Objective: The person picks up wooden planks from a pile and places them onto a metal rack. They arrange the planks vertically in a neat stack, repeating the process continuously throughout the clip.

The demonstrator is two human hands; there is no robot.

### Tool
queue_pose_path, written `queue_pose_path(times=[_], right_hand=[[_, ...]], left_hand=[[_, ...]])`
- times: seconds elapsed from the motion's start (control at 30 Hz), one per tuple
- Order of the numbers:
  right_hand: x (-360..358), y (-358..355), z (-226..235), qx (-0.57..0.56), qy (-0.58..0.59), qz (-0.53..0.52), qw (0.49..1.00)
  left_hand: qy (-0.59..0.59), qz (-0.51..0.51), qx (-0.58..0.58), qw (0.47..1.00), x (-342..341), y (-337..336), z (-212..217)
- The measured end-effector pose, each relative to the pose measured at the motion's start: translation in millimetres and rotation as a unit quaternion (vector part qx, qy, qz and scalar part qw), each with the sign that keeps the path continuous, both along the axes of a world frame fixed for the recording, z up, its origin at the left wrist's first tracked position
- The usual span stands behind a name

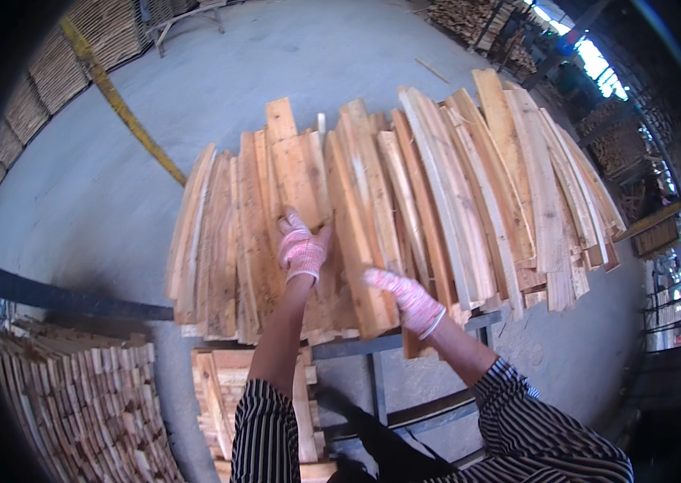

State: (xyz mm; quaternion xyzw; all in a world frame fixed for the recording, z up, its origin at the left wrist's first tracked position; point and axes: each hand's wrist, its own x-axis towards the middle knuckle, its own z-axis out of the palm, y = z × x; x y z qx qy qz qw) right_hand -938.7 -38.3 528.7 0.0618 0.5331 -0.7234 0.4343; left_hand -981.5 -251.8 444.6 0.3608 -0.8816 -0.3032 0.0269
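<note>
Your left hand [302, 251] lies on a board [296, 173] near the middle of the pile [405, 209], its gloved fingers curled over the board's near part, pressed to the wood rather than wrapped round it; whether the thumb has got under an edge you cannot tell from here. Your right hand [406, 296] rests flat on the near end of a neighbouring board [357, 233], fingers stretched out and together, holding nothing.

The boards are rough-sawn slats, long, thin and stiff. One alone should be light, but its length will make it swing if you lift it by one end. Take hold across the width, a little in from the near end, thumb under and fingers over, and bring your other hand further along to steady it. The surface looks dry and splintery, not slippery, so your gloves [299, 256] should bite well; watch the ragged edges and split ends. Thin slats like these may crack if levered against their neighbours, so slide one free before lifting.

The pile fans out unevenly across a dark metal rack [373, 346], near ends overhanging its front rail, some slats lying skew over others. Below the rack sits a lower stack [216, 386] of shorter pieces, and to your left a tight bundle [83, 402] of small slats. Beyond lies a concrete floor [292, 64] with a yellow line [119, 105], and more stacked timber [461, 16] along the far walls.
</note>
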Motion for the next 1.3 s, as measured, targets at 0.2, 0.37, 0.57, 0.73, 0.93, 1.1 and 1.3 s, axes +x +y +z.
queue_pose_path(times=[0.2, 0.37, 0.57, 0.73, 0.93, 1.1, 1.3], right_hand=[[15, -19, 25, 0.095, 0.116, 0.069, 0.986], [51, 0, -4, 0.077, 0.224, 0.126, 0.963], [147, -30, -55, 0.030, 0.126, 0.145, 0.981], [204, -20, -80, 0.194, 0.198, 0.222, 0.935], [283, 43, -31, 0.273, 0.321, 0.502, 0.755], [311, -32, -78, 0.125, 0.357, 0.531, 0.758], [380, -176, -138, -0.016, 0.268, 0.618, 0.739]], left_hand=[[0.070, 0.005, 0.029, 0.997, 8, -36, -13], [0.283, -0.047, 0.449, 0.846, 145, 4, 37], [0.308, -0.140, 0.160, 0.927, 238, 18, 3], [0.275, 0.126, 0.732, 0.611, 228, -3, -56], [0.347, 0.201, 0.717, 0.570, 420, 20, 7], [0.485, 0.281, 0.606, 0.564, 515, 3, -13], [0.401, 0.333, 0.492, 0.697, 616, 1, -43]])
